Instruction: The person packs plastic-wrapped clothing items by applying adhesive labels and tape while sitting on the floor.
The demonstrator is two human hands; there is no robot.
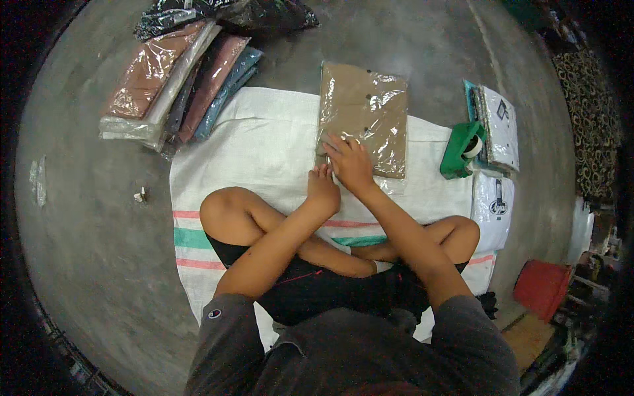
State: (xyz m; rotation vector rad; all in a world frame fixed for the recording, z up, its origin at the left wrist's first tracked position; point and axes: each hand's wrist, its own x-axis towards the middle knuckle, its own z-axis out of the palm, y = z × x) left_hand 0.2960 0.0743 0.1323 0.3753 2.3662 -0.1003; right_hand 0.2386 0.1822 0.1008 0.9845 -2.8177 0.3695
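A folded tan garment in a clear plastic bag (364,111) lies flat before me, its near part on a white woven sheet (277,128) and its far part over the concrete floor. My right hand (352,166) rests over the bag's near left corner, its fingers slightly spread on the plastic. Just below it, my left hand (324,188) is at the same corner with its fingertips at the plastic edge. Whether those fingertips pinch the plastic cannot be seen. A loose plastic end shows at the bag's near edge.
To the right stands a green tape dispenser (460,151) beside bagged garments (500,126), with a white bagged garment (490,213) nearer. Several bagged folded garments (153,74) lean in a row at upper left, near black plastic bags (267,15). A red container (542,289) stands at lower right.
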